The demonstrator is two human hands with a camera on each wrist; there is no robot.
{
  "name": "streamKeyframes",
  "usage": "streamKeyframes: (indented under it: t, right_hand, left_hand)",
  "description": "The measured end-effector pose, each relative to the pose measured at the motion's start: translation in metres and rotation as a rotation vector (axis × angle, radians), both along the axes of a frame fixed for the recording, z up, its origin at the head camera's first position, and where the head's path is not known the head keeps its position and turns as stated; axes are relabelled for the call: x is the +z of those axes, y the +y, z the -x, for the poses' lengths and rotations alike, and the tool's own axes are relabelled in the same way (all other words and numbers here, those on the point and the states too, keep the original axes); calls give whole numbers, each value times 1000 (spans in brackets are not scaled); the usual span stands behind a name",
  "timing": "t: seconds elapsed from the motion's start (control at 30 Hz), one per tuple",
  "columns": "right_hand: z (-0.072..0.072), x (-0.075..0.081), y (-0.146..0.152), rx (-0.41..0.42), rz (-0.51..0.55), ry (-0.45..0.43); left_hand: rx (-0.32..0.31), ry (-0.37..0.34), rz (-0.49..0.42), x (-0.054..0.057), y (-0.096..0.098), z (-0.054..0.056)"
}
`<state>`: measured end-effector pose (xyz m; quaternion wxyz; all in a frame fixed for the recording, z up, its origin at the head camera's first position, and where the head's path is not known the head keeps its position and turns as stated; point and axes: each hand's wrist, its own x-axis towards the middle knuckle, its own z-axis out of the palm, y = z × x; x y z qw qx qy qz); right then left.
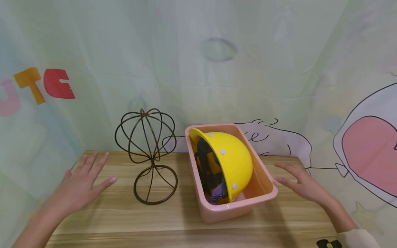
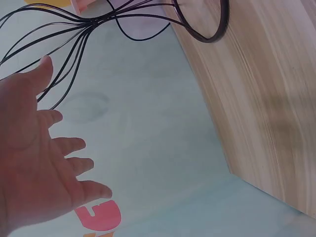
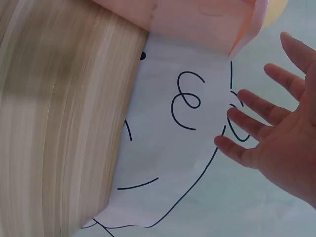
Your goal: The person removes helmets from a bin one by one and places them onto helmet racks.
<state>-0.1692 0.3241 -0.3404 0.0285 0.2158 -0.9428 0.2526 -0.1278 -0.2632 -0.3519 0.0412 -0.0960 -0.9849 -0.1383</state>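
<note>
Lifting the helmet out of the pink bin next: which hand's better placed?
Right, most likely. The right hand is empty and just beside the pink bin, with the yellow helmet dome toward it. The left hand is empty too, but farther off, with the wire stand in between.

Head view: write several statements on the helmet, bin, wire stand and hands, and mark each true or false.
1. The wire stand stands on the wooden table. True.
2. The pink bin holds a yellow helmet. True.
3. The helmet sits on the wire stand. False: it is in the bin.
4. The left hand and right hand hold nothing. True.
5. The left hand makes a fist. False: its fingers are spread.
</note>
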Motion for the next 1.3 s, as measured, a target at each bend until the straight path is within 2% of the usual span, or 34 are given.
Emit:
streamKeyframes:
  t: [0.1,0.27,0.4,0.63,0.77,0.93,1.3]
  right_hand:
    - [0,0,-3,49,27,1]
    - [3,-1,-7,124,69,-14]
    - [3,-3,-9,156,109,-80]
    - [4,-9,-11,147,97,-147]
    - [3,-10,-12,130,90,-201]
    - [2,-8,-13,122,100,-240]
    - [3,-8,-12,97,116,-266]
  left_hand:
    - [-12,-3,-25,0,2,-1]
    - [-38,-5,-126,0,7,-6]
    - [-55,5,-200,2,14,-11]
    - [-93,73,-233,1,28,-19]
    - [-108,76,-238,1,37,-22]
    - [-121,38,-267,3,51,-23]
    - [-204,-24,-425,4,90,-17]
